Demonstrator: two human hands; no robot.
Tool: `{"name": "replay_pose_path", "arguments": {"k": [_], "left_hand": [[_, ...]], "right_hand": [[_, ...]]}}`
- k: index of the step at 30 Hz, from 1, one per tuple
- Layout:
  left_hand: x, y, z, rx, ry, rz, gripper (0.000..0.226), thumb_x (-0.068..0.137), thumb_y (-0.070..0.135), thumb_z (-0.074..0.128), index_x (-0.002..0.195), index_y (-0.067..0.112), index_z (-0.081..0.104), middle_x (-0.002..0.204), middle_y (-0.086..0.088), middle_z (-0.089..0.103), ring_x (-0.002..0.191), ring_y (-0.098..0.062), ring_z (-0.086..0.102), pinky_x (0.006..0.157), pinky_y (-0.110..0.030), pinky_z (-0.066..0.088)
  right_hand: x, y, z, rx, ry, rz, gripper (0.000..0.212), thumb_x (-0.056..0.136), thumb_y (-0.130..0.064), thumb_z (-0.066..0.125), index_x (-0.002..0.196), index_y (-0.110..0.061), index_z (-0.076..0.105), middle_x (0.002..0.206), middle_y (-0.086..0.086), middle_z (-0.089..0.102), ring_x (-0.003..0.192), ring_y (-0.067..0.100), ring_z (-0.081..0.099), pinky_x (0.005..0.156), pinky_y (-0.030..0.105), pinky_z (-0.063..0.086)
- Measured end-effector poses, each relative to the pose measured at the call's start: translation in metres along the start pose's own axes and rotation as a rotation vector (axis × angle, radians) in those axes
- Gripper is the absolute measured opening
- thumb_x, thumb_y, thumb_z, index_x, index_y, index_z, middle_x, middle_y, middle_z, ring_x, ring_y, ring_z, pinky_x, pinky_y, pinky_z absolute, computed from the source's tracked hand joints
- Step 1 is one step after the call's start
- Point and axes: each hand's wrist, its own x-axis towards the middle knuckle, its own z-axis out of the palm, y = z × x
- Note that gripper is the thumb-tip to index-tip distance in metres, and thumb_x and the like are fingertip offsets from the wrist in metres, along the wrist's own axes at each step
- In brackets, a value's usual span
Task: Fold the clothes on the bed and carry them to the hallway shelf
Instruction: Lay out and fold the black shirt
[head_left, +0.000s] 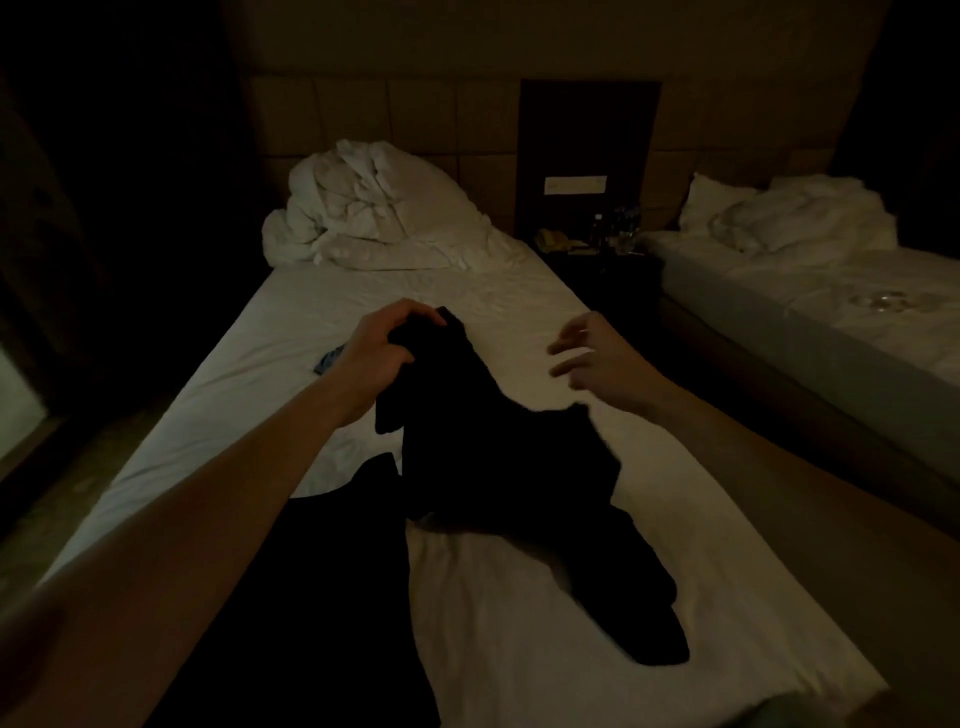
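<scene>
A black garment (498, 457) lies across the white bed (519, 597) in a dim room, and its shape is hard to make out. My left hand (382, 348) grips its upper end and lifts it a little off the sheet. My right hand (597, 358) hovers open to the right of the garment, fingers spread, touching nothing. A second dark garment (322, 597) lies at the near left under my left forearm.
A crumpled white duvet (374, 213) is heaped at the head of the bed. A small blue item (328, 359) lies left of my left hand. A dark nightstand (597, 249) with bottles stands between this bed and a second bed (831, 291) on the right.
</scene>
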Motion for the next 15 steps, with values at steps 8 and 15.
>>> {"name": "replay_pose_path", "arguments": {"k": [8,15], "left_hand": [[-0.005,0.015,0.003,0.282,-0.13,0.269,0.035,0.082,0.006,0.071,0.112,0.016,0.056,0.095,0.006,0.067,0.082,0.003,0.064,0.069,-0.011,0.049],[-0.001,-0.019,-0.023,0.28,-0.251,-0.084,0.008,0.094,0.018,0.062,0.092,0.012,0.067,0.078,-0.007,0.067,0.065,-0.008,0.066,0.066,-0.026,0.049]], "right_hand": [[0.01,-0.041,0.068,-0.32,-0.158,-0.265,0.015,0.093,-0.032,0.064,0.107,-0.027,0.06,0.098,-0.006,0.065,0.09,0.011,0.063,0.078,0.025,0.046],[0.018,-0.051,0.041,-0.197,0.031,-0.233,0.039,0.096,-0.037,0.053,0.105,0.001,0.061,0.084,0.01,0.064,0.075,0.025,0.059,0.07,0.034,0.036]]}}
